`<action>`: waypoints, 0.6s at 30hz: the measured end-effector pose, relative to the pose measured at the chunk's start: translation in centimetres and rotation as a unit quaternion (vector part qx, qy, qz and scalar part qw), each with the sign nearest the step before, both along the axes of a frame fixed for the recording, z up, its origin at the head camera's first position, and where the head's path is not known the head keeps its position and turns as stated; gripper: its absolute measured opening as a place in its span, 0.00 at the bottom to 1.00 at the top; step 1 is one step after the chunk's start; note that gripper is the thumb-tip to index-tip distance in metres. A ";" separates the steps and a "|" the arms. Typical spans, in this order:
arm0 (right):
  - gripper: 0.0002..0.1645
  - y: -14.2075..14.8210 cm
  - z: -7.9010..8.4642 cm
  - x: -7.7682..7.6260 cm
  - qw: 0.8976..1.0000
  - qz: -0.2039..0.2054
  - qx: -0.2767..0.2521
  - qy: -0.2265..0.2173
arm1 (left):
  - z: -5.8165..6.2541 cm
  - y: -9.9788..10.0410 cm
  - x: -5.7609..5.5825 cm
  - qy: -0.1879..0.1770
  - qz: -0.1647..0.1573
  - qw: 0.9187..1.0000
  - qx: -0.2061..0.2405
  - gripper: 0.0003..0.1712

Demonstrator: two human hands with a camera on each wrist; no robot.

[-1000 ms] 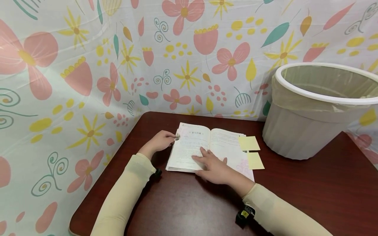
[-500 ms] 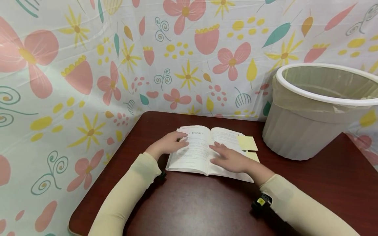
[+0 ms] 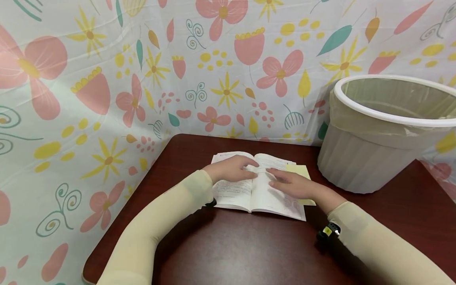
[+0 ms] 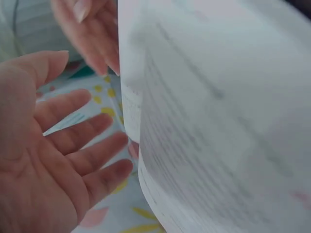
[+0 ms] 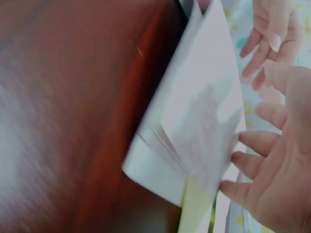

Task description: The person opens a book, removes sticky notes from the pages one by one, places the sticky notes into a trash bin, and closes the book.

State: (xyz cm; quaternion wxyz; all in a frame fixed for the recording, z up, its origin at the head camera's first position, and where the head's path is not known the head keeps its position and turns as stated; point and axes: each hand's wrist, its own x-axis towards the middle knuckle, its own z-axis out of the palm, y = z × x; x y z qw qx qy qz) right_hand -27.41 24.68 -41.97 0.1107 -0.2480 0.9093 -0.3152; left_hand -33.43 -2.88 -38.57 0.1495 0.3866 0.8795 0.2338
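Note:
An open book (image 3: 233,194) lies on the dark red table, with printed text on its left page. Over the upper part of the left page, near the spine, is my left hand (image 3: 233,168), its fingers loosely extended and holding nothing. My right hand (image 3: 293,184) is over the right page, fingers pointing at the spine. In the right wrist view, its fingertips are at or very near the page (image 5: 201,111); contact is hard to tell. Yellow sticky notes (image 3: 299,170) stick out of the right side, the lower one mostly hidden by the right hand.
A grey waste bin (image 3: 363,158) with a white rim and a clear liner stands at the right of the table. A floral curtain (image 3: 228,63) hangs behind and to the left. The table (image 3: 228,245) extends in front of the book.
My left hand has left the book's left edge and moved right toward the spine. The right hand has lifted off the left page and shifted right over the right page.

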 end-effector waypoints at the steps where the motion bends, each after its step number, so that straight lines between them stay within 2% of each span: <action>1: 0.44 0.3 0.2 -0.3 1.000 -0.004 -0.009 0.000 | 0.2 0.6 -0.2 0.005 -0.006 1.000 -0.001 0.34; 6: 0.39 2.3 0.6 -1.7 0.999 -0.026 -0.040 -0.011 | 0.6 3.9 -1.2 0.032 -0.032 0.998 -0.040 0.31; 11: 0.37 4.8 0.2 -2.8 0.998 -0.045 -0.039 -0.007 | 0.3 7.3 -1.8 0.052 -0.039 0.993 -0.095 0.36; 15: 0.38 6.3 -0.3 -3.4 0.998 -0.068 0.006 0.010 | -0.2 9.6 -1.9 0.050 -0.020 0.991 -0.126 0.43; 18: 0.40 6.9 -0.4 -3.5 0.996 -0.084 0.037 0.017 | -0.7 11.0 -1.9 0.027 0.009 0.990 -0.139 0.48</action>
